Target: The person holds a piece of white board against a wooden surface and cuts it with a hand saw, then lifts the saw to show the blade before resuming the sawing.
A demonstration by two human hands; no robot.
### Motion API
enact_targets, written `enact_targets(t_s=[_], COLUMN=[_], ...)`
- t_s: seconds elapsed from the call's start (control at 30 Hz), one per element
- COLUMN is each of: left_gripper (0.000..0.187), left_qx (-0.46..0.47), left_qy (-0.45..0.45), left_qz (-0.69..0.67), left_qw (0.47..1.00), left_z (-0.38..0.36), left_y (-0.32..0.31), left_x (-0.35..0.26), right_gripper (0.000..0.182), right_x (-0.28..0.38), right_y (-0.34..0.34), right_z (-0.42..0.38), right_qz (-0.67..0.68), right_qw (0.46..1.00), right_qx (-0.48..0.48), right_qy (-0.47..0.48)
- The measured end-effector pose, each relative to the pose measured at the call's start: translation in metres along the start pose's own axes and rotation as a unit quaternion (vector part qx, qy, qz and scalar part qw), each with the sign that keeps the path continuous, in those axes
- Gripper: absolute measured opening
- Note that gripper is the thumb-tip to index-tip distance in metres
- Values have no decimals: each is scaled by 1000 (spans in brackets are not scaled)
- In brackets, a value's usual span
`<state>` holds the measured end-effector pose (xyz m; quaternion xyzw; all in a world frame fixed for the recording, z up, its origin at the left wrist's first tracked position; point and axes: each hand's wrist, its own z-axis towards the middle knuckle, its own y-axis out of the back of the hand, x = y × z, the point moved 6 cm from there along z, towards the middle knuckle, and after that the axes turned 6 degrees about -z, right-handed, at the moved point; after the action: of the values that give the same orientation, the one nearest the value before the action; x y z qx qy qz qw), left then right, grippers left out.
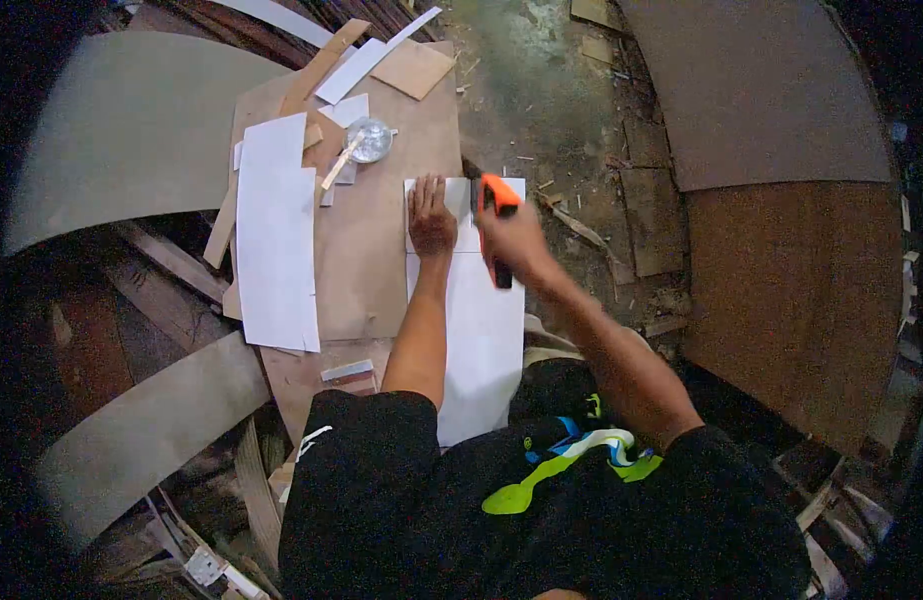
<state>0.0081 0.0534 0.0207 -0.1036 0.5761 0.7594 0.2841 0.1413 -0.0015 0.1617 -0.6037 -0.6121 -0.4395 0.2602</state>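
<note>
A long white board (481,345) lies over the right edge of the work table, with a thin line across it below my left hand. My left hand (433,218) presses flat on the board's far part, fingers stretched forward. Beside it, my right hand (516,240) is wrapped around the orange and black handle of a handsaw (498,190). The saw's dark blade meets the board near its far edge, to the right of my left fingers. Most of the blade is hidden or blurred.
The brown table top (366,280) carries a white panel (276,235), a small tub (368,140) with a stick across it, and offcuts (414,69). Large brown sheets (791,300) stand at right. Wood scraps (581,230) litter the floor.
</note>
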Motion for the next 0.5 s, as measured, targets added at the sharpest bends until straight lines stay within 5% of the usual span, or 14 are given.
enact_targets(t_s=[0.13,0.5], left_gripper=[56,52], left_qx=[28,-4], left_qy=[4,-7], left_qz=[33,12], left_qw=[999,1000], left_z=[0,1], left_y=[-10,-5], left_x=[7,3], right_gripper=[11,17], right_x=[62,83], right_y=[19,52], right_z=[0,-133], right_qz=[107,-14], right_qw=[987,993], right_qx=[74,82], right_qy=[-88,-85])
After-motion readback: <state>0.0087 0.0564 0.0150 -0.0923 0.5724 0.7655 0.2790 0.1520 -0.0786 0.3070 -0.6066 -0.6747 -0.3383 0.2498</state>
